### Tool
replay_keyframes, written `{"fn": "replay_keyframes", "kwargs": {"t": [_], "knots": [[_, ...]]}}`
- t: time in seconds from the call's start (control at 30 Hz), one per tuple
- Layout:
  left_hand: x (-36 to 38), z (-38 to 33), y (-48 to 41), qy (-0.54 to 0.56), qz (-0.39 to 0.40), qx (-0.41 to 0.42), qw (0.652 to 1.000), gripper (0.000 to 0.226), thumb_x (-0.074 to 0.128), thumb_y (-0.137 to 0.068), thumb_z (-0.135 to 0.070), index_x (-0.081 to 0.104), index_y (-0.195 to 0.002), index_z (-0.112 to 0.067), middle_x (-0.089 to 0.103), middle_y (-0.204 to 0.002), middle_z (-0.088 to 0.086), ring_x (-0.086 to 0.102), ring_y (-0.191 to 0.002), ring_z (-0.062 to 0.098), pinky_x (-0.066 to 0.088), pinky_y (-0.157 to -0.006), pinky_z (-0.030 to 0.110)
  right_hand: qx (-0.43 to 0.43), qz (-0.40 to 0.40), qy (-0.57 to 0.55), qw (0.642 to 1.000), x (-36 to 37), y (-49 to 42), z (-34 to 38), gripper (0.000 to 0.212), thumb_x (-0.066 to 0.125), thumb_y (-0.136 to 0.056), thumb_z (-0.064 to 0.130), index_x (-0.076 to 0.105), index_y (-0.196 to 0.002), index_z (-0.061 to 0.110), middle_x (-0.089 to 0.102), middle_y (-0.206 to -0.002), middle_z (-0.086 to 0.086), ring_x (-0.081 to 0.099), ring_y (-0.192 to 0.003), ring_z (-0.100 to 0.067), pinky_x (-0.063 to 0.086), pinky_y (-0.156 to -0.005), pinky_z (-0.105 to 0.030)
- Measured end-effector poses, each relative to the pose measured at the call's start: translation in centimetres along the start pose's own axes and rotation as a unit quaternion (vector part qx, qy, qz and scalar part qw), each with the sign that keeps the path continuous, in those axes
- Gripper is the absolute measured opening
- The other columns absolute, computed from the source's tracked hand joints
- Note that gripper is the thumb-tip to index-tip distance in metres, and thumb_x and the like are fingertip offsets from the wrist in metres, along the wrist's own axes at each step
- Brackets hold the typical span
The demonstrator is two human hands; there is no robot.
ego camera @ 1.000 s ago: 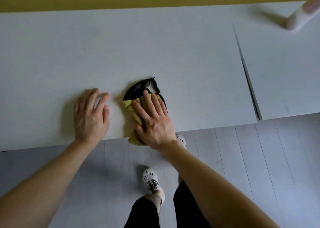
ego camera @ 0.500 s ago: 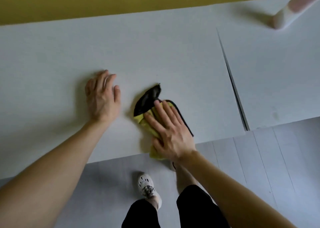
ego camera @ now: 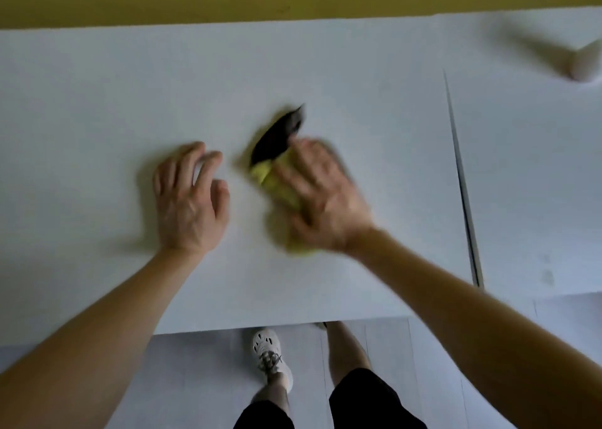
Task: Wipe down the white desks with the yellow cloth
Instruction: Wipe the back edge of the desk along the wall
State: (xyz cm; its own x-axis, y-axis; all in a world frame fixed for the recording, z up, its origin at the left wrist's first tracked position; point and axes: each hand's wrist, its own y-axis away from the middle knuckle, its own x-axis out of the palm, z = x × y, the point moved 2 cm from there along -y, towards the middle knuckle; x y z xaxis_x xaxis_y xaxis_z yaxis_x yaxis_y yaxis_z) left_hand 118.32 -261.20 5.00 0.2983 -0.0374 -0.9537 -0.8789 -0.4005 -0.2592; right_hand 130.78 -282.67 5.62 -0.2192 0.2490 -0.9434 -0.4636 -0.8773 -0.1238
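left hand (ego camera: 190, 204): lay palm-down on the white desk (ego camera: 97, 103), fingers spread and relaxed, holding nothing.
right hand (ego camera: 322, 197): pressed flat on the yellow cloth (ego camera: 277, 184), fingers straight, not curled round it; motion-blurred.
cloth position: on the same desk, mid-surface, under the right palm, near the left hand; black part (ego camera: 277, 135) protruded past the fingertips.
second desk (ego camera: 537, 168): to the right, across a narrow dark gap (ego camera: 462, 174).
far right corner: pale blurred object (ego camera: 586, 64), unidentifiable.
below desk edge: white shoe (ego camera: 270, 353).
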Motion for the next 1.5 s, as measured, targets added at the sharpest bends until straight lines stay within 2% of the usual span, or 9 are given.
{"fn": "replay_keyframes", "kwargs": {"t": [0.17,0.4,0.57,0.67,0.9,1.13,1.2,1.37,1.5], "knots": [[0.1,0.1,-0.1,0.006,0.011,-0.007,1.000,0.040,0.053,-0.108,-0.026,0.063,-0.146,-0.017,0.052,-0.161,0.011,0.052,-0.142,0.041,0.035,-0.120,0.056,-0.185,0.138,0.010,0.973,-0.4,0.5,-0.6,0.085,0.060,-0.096,0.053,0.031,-0.172,0.026,0.011,-0.182,-0.013,0.011,-0.168,-0.034,0.013,-0.135,-0.054],[0.0,0.0,-0.2,0.016,0.015,-0.007,1.000,0.042,0.052,-0.108,-0.026,0.064,-0.145,-0.013,0.052,-0.161,0.015,0.047,-0.149,0.040,0.033,-0.123,0.057,0.223,-0.041,0.027,0.974,-4.1,-10.0,-14.5,0.079,0.053,-0.097,0.050,0.037,-0.169,0.020,0.015,-0.179,-0.021,0.022,-0.164,-0.044,0.016,-0.134,-0.057],[-0.1,0.2,-0.3,0.021,0.039,-0.001,0.999,0.049,0.049,-0.102,-0.025,0.062,-0.147,-0.010,0.050,-0.164,0.015,0.049,-0.147,0.043,0.035,-0.122,0.061,-0.116,0.100,-0.039,0.987,0.1,-3.9,-0.2,0.087,0.067,-0.089,0.044,0.041,-0.167,0.017,0.018,-0.179,-0.021,0.015,-0.166,-0.042,0.017,-0.134,-0.056],[0.0,0.3,-0.3,0.028,0.043,0.001,0.999,0.050,0.048,-0.101,-0.023,0.063,-0.145,-0.007,0.051,-0.164,0.017,0.051,-0.147,0.046,0.036,-0.120,0.065,-0.231,0.161,-0.002,0.959,-0.6,-4.9,-3.6,0.086,0.062,-0.092,0.051,0.035,-0.170,0.027,0.011,-0.182,-0.011,0.010,-0.168,-0.033,0.012,-0.136,-0.054],[0.3,0.3,-0.3,0.028,0.031,-0.005,0.999,0.045,0.053,-0.101,-0.019,0.067,-0.143,-0.009,0.054,-0.161,0.015,0.049,-0.150,0.041,0.036,-0.120,0.064,0.225,-0.033,0.002,0.974,-3.5,-14.6,-14.5,0.082,0.051,-0.095,0.053,0.037,-0.169,0.021,0.015,-0.179,-0.022,0.018,-0.165,-0.042,0.016,-0.134,-0.056],[0.5,0.4,0.0,0.010,0.031,-0.013,0.999,0.039,0.052,-0.101,-0.020,0.071,-0.131,-0.002,0.058,-0.153,0.024,0.054,-0.142,0.048,0.037,-0.120,0.065,-0.193,0.124,-0.039,0.973,-0.3,-9.5,-3.1,0.081,0.063,-0.094,0.045,0.038,-0.169,0.025,0.016,-0.181,-0.013,0.014,-0.168,-0.031,0.012,-0.136,-0.053],[0.3,0.2,-0.2,0.031,0.032,-0.004,0.999,0.042,0.053,-0.101,-0.019,0.070,-0.137,-0.005,0.056,-0.158,0.018,0.052,-0.147,0.044,0.037,-0.120,0.064,-0.169,0.125,0.002,0.978,-1.7,-11.2,-9.0,0.082,0.060,-0.093,0.048,0.034,-0.169,0.033,0.014,-0.182,-0.008,0.015,-0.168,-0.028,0.007,-0.137,-0.050],[0.3,0.1,0.1,0.016,0.052,0.001,0.999,0.047,0.052,-0.105,-0.023,0.065,-0.148,-0.009,0.052,-0.164,0.015,0.047,-0.154,0.039,0.037,-0.122,0.063,0.259,-0.023,0.023,0.965,-3.8,-13.7,-15.5,0.082,0.050,-0.094,0.052,0.033,-0.170,0.027,0.011,-0.180,-0.020,0.016,-0.166,-0.038,0.010,-0.136,-0.052],[-0.2,0.2,-1.1,-0.009,0.072,0.002,0.997,0.040,0.061,-0.099,-0.022,0.071,-0.135,-0.009,0.062,-0.150,0.015,0.058,-0.139,0.042,0.041,-0.116,0.059,0.089,0.038,0.002,0.995,-0.5,-17.7,-5.9,0.083,0.052,-0.094,0.053,0.033,-0.171,0.026,0.010,-0.180,-0.023,0.011,-0.167,-0.041,0.006,-0.137,-0.050]]}}
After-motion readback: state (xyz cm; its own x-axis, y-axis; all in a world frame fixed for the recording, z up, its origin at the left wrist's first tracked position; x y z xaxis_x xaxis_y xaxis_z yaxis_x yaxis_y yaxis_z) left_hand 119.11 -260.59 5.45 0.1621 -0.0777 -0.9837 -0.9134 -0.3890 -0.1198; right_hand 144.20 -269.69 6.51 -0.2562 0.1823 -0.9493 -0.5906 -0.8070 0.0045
